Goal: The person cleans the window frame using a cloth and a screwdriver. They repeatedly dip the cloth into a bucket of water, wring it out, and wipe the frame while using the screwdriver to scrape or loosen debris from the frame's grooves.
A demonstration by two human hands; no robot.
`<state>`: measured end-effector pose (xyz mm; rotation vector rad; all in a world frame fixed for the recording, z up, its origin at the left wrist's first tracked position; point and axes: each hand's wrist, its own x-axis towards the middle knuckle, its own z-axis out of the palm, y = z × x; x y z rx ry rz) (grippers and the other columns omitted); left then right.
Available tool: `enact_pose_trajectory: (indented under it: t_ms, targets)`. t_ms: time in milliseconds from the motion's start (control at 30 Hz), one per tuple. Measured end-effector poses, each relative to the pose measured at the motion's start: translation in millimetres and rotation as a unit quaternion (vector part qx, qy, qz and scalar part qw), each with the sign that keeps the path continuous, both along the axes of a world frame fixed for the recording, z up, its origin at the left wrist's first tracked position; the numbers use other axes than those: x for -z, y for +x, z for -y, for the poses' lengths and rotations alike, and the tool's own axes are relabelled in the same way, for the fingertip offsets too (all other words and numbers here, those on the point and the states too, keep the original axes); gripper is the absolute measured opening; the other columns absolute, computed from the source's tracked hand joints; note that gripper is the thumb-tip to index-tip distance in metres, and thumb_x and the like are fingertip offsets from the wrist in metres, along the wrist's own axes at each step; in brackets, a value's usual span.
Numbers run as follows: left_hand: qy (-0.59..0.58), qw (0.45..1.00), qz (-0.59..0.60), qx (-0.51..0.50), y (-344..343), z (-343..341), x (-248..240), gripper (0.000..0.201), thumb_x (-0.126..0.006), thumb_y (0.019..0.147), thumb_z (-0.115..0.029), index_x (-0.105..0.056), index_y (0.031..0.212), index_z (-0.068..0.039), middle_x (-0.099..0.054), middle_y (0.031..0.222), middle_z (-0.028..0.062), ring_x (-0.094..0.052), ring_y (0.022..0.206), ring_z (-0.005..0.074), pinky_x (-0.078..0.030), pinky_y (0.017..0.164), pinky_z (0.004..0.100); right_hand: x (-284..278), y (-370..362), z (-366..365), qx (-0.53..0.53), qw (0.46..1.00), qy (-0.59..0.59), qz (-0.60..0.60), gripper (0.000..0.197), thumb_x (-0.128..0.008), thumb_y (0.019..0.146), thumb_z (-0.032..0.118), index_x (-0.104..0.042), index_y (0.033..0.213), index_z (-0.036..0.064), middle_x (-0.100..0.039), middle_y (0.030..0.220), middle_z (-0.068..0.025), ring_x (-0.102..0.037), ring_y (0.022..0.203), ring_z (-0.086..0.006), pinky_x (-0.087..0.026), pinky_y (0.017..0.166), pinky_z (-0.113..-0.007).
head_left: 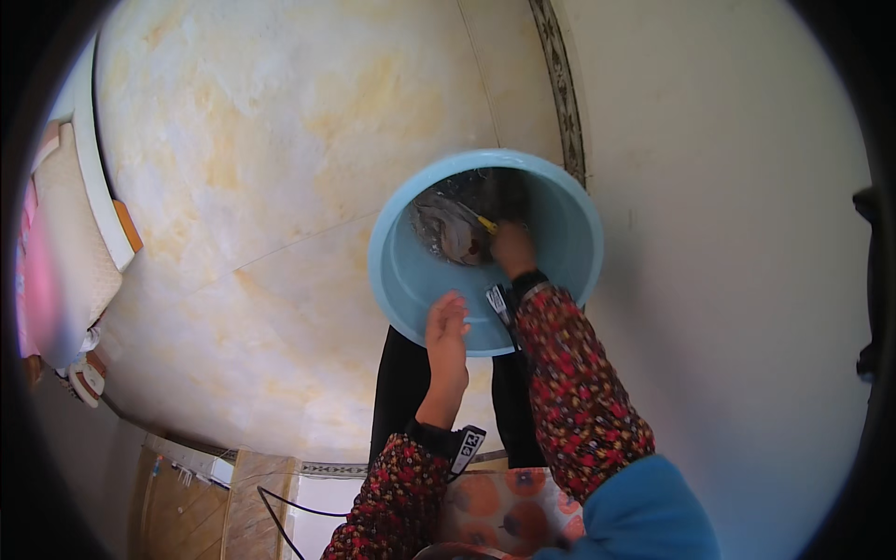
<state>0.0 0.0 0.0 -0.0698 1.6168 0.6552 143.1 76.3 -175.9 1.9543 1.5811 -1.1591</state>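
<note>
A deep light-blue plastic tub [392, 271] is in front of me, by my black-clad legs. Low inside it lies a grey and pinkish, wet-looking mass [451, 231] that resembles fish; its exact kind is unclear. My right hand [513, 248] reaches into the tub, closed on a yellow-handled tool [487, 224] with a thin pale end pointing to the upper left. Whether the tool is a knife or scissors does not show. Over the near rim, my left hand [448, 327] has its fingers stretched out and holds nothing.
A plain pale wall [709, 187] rises close on the right, with a dark patterned border [558, 84] along its foot. The marbled floor [271, 168] spreads left. A bed-like edge [79, 196] and a black cable [280, 518] are farther off.
</note>
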Motion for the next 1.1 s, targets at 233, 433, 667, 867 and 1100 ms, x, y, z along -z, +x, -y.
enact_pose_trajectory:
  t_ms: [233, 433, 667, 867, 1100]
  targets:
    - [-0.017, 0.999, -0.014, -0.048, 23.9, -6.1, 2.2, 0.033, -0.053, 0.099, -0.017, -0.055, 0.131, -0.01, -0.057, 0.127, 0.0069, -0.054, 0.111, 0.0181, -0.043, 0.093, 0.0325, -89.4, 14.2, 22.6, 0.126, 0.981, 0.12, -0.089, 0.03, -0.065, 0.087, 0.015, -0.064, 0.114, 0.0044, -0.06, 0.108, -0.0259, -0.063, 0.097, -0.0431, -0.052, 0.083, -0.049]
    - [-0.037, 0.998, -0.012, -0.056, 6.3, -5.1, 9.4, 0.036, -0.055, 0.099, -0.023, -0.054, 0.133, -0.011, -0.057, 0.129, 0.0072, -0.053, 0.114, 0.019, -0.042, 0.096, 0.035, 36.0, -16.3, 26.9, 0.052, 0.993, 0.095, -0.044, 0.039, -0.063, 0.089, 0.019, -0.06, 0.126, 0.0089, -0.054, 0.119, -0.0298, -0.061, 0.101, -0.0446, -0.052, 0.085, -0.05]
    - [-0.06, 0.995, 0.056, -0.053, 19.5, -15.6, 0.5, 0.055, -0.055, 0.1, -0.034, -0.038, 0.148, -0.013, -0.05, 0.139, 0.0089, -0.049, 0.123, 0.022, -0.04, 0.102, 0.0381, -21.9, -3.6, 28.5, 0.206, 0.966, 0.091, -0.125, 0.032, -0.067, 0.089, 0.031, -0.069, 0.105, 0.0039, -0.065, 0.092, -0.0249, -0.065, 0.087, -0.0432, -0.052, 0.075, -0.049]
    - [0.045, 0.981, 0.13, -0.136, 24.0, -27.4, 12.5, 0.07, -0.057, 0.1, -0.041, -0.022, 0.155, -0.016, -0.045, 0.142, 0.0119, -0.049, 0.125, 0.0262, -0.045, 0.1, 0.04, -228.7, -4.7, 44.2, 0.19, 0.953, 0.006, -0.235, 0.032, -0.074, 0.085, 0.036, -0.067, 0.088, 0.0055, -0.061, 0.085, -0.0151, -0.063, 0.079, -0.0384, -0.05, 0.069, -0.043]
    - [-0.124, 0.96, 0.167, -0.189, 14.6, -14.9, 34.2, 0.043, -0.049, 0.104, -0.022, -0.04, 0.144, -0.007, -0.055, 0.131, 0.0123, -0.058, 0.116, 0.0215, -0.051, 0.093, 0.0344, -210.5, -34.1, 41.0, 0.177, 0.933, 0.147, -0.276, 0.02, -0.076, 0.077, 0.02, -0.062, 0.081, 0.007, -0.058, 0.081, -0.0106, -0.062, 0.074, -0.0333, -0.048, 0.06, -0.038]
